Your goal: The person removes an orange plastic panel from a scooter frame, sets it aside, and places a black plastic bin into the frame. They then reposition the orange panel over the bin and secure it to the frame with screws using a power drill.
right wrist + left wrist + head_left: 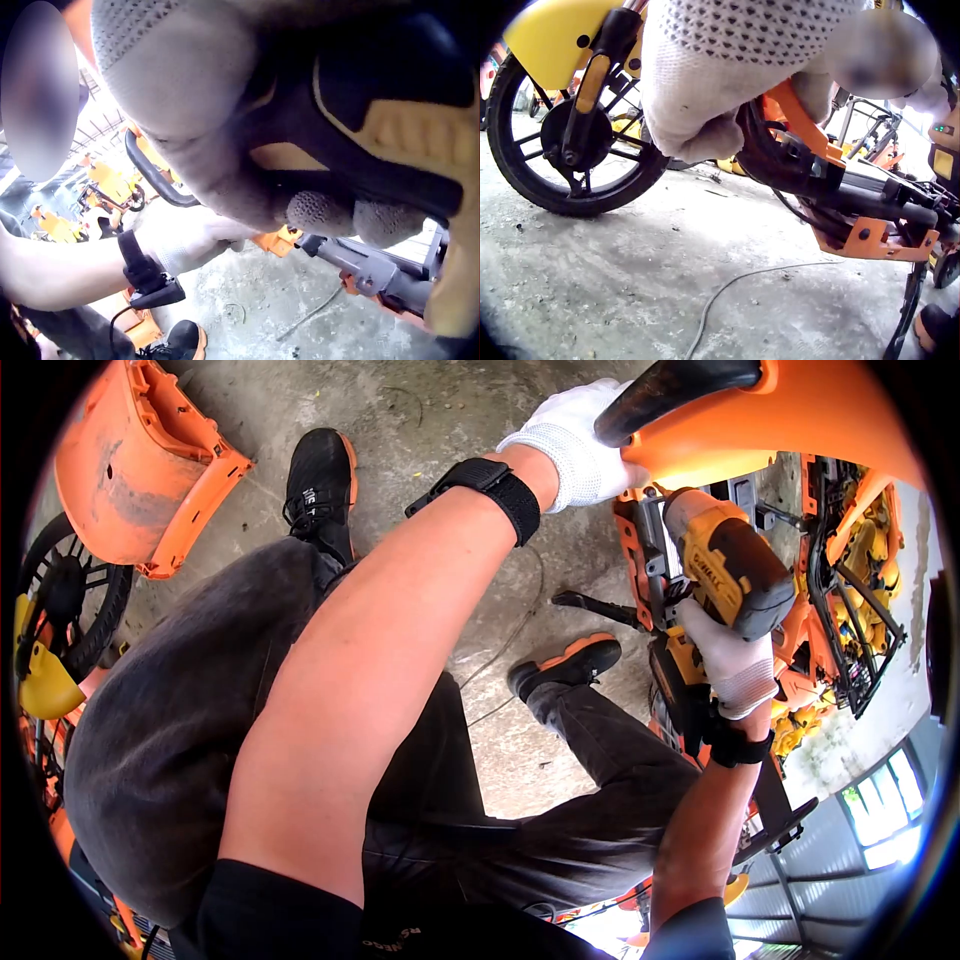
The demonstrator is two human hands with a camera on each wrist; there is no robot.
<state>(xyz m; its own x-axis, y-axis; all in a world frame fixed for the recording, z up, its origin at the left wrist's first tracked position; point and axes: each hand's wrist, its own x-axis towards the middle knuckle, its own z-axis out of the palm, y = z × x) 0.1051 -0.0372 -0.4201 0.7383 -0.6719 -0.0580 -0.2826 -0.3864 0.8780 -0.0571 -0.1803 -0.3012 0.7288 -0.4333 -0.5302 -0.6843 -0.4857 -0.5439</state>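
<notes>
Open concrete floor (440,420), left hand (575,440) gripping orange panel (800,420) edge, right hand (735,660) clutching drill (735,565)

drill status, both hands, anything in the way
Right hand grips drill, nose at orange bike frame. Left hand holds orange panel above. Nothing seen blocking the drill.

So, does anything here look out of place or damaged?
Yes. An orange cover lies loose on the concrete floor beside a wheel, apart from the bike, with grey smudges on it. A thin wire also trails across the floor below the bike. Nothing else stands out.
</notes>
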